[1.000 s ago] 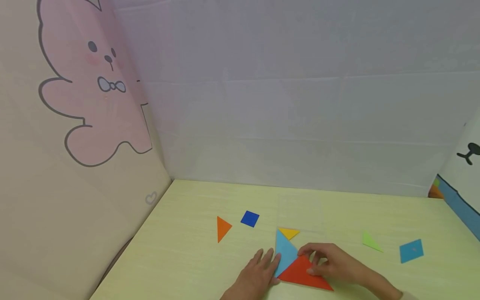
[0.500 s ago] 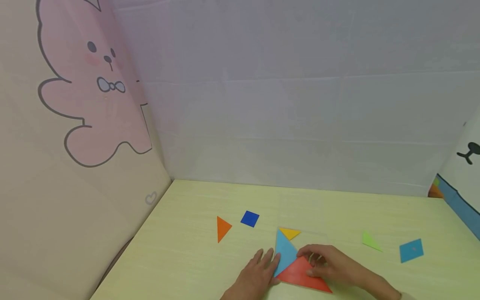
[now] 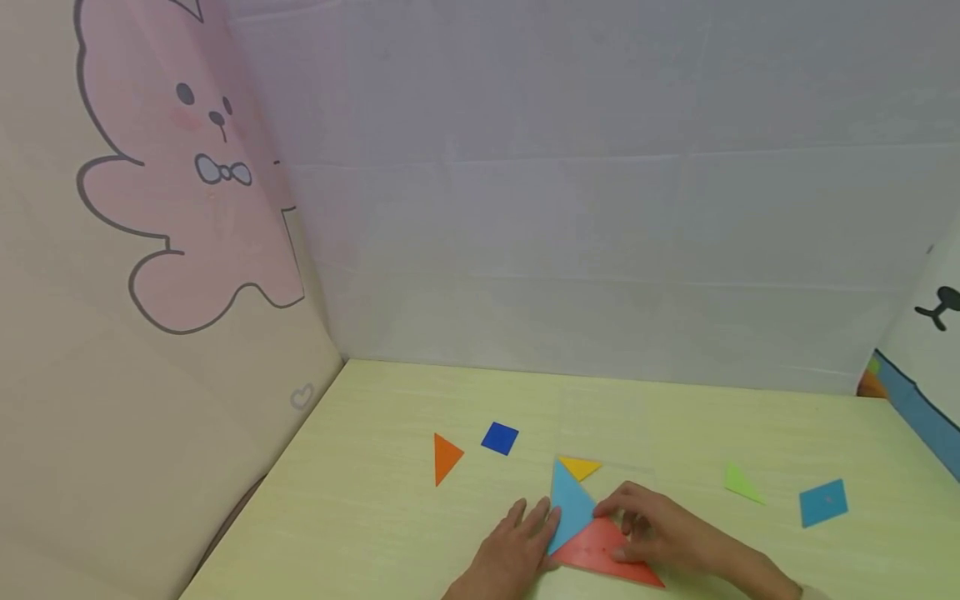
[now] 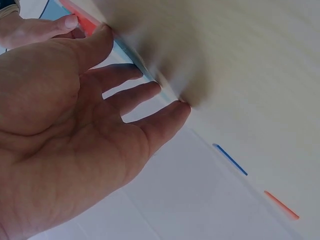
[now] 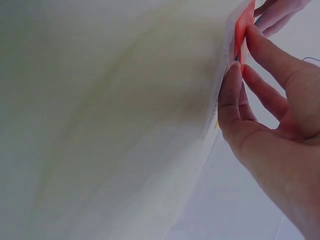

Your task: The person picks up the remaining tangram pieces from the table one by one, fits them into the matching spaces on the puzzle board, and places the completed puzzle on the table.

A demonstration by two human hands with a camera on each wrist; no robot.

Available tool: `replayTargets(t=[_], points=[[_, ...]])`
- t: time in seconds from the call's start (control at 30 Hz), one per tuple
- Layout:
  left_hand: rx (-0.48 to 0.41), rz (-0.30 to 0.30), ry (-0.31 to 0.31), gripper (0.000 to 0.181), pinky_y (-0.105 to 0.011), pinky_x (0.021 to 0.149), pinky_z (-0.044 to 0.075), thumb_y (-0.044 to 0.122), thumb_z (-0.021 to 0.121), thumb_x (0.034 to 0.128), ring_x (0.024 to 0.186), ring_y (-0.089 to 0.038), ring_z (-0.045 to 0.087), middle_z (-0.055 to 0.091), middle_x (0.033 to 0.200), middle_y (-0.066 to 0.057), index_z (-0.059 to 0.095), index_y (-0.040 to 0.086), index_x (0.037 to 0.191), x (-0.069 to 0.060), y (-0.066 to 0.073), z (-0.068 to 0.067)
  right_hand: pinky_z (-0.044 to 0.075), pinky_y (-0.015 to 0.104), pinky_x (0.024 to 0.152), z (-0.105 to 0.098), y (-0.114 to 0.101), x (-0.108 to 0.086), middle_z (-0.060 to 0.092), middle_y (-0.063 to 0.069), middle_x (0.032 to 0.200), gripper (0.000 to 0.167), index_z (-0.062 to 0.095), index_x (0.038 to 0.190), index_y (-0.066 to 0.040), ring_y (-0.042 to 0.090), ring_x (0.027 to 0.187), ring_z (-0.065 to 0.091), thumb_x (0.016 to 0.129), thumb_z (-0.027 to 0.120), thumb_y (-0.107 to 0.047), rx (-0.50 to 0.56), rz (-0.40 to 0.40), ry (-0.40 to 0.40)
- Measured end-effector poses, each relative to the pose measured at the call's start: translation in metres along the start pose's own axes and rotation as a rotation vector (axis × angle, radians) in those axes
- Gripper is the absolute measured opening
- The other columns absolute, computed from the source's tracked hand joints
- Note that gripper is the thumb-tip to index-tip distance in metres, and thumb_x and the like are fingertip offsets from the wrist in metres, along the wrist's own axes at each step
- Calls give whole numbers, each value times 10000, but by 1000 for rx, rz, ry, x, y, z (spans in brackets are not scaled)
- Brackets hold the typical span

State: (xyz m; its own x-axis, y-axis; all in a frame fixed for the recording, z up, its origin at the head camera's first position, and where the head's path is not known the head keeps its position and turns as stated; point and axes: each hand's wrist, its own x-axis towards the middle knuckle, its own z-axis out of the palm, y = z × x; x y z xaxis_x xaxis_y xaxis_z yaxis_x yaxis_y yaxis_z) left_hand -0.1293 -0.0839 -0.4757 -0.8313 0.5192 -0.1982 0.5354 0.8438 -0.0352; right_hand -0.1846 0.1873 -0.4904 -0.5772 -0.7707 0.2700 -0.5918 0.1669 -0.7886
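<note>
A large red triangle [image 3: 588, 550] and a large light blue triangle [image 3: 572, 504] lie edge to edge near the table's front. My left hand [image 3: 510, 550] rests beside the blue one, extended fingers touching its left edge and the thumb by the lower corner where both pieces meet. With thumb on the red face and fingertips at its upper edge, my right hand [image 3: 663, 533] holds the red triangle between them; the right wrist view shows this pinch on the red piece [image 5: 242, 30]. A small yellow triangle [image 3: 579, 467] sits against the blue triangle's upper right side.
An orange triangle [image 3: 447, 457] and a dark blue square [image 3: 499, 438] lie to the left. Farther right are a lime green triangle [image 3: 740, 483] and a blue parallelogram [image 3: 823, 502]. Behind the yellow piece is a faint transparent sheet [image 3: 606, 425]. Cloth walls border the table [image 3: 360, 533].
The red triangle has shifted very slightly toward the table's front, under my right hand. My left hand and the loose pieces stay in place.
</note>
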Motion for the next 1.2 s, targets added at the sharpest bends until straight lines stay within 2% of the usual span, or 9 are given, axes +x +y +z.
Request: replayTargets(t=[0.2, 0.33, 0.57, 0.67, 0.77, 0.9, 1.03, 1.13, 1.2], points=[[-47, -36, -6, 607, -281, 1144, 395, 517, 467, 1048, 1439, -204, 427, 399, 1610, 75, 406, 242, 1586, 2, 3, 1, 551, 248, 679, -1, -1, 1, 598, 64, 1059, 325, 655, 1227, -4, 121, 821, 591, 950, 756, -143, -16, 54, -8], [-96, -75, -13, 632, -291, 1127, 419, 528, 521, 1026, 1433, -246, 442, 405, 1609, 53, 421, 235, 1577, 3, 8, 0, 552, 249, 672, -2, -2, 1, 600, 65, 1058, 299, 666, 1203, -20, 95, 821, 585, 947, 759, -144, -45, 41, -6], [-42, -103, 6, 599, -276, 1088, 455, 510, 512, 1031, 1399, -242, 478, 429, 1586, 55, 445, 239, 1561, 4, 14, 0, 547, 247, 676, -4, -3, 0, 621, 57, 1067, 240, 692, 1151, -60, 72, 835, 592, 940, 769, -145, -109, 10, 0], [-15, -116, 6, 598, -261, 1067, 469, 512, 507, 1032, 1394, -233, 483, 424, 1586, 65, 436, 248, 1564, 5, 16, 0, 545, 250, 682, -3, -2, 0, 624, 75, 1072, 225, 703, 1136, -44, 75, 840, 594, 936, 769, -125, -138, -27, -3], [-11, -132, -10, 602, -255, 1051, 480, 516, 497, 1032, 1404, -225, 474, 409, 1594, 79, 420, 258, 1571, 5, 17, -1, 541, 253, 690, -1, -4, 1, 620, 79, 1081, 231, 716, 1143, -30, 72, 854, 585, 942, 763, -132, -166, -28, -7], [-4, -148, -18, 610, -256, 1044, 486, 535, 489, 1027, 1407, -219, 470, 409, 1593, 89, 424, 262, 1568, 5, 19, -2, 547, 251, 760, 2, -9, 0, 612, 37, 1123, 248, 736, 1175, -61, 73, 940, 577, 964, 742, -190, -230, 32, -12], [4, -152, -20, 625, -251, 1047, 481, 560, 482, 1018, 1406, -205, 467, 409, 1591, 99, 425, 266, 1567, 6, 20, -3, 561, 259, 834, 6, -15, -5, 597, 18, 1171, 305, 739, 1190, -86, 127, 1027, 575, 961, 749, -288, -357, 47, -9], [-6, -151, -38, 634, -255, 1054, 477, 565, 481, 1015, 1415, -201, 452, 397, 1598, 108, 410, 276, 1575, 6, 19, -5, 564, 262, 866, 9, -20, -8, 583, -4, 1211, 419, 725, 1214, -116, 147, 1069, 555, 937, 746, -431, -406, 128, -37], [-9, -148, -41, 636, -261, 1053, 482, 565, 492, 1011, 1409, -202, 454, 402, 1594, 110, 413, 280, 1574, 6, 19, -5, 560, 259, 886, 10, -23, -9, 575, -23, 1236, 479, 714, 1236, -141, 152, 1094, 538, 923, 729, -504, -397, 211, -72]])
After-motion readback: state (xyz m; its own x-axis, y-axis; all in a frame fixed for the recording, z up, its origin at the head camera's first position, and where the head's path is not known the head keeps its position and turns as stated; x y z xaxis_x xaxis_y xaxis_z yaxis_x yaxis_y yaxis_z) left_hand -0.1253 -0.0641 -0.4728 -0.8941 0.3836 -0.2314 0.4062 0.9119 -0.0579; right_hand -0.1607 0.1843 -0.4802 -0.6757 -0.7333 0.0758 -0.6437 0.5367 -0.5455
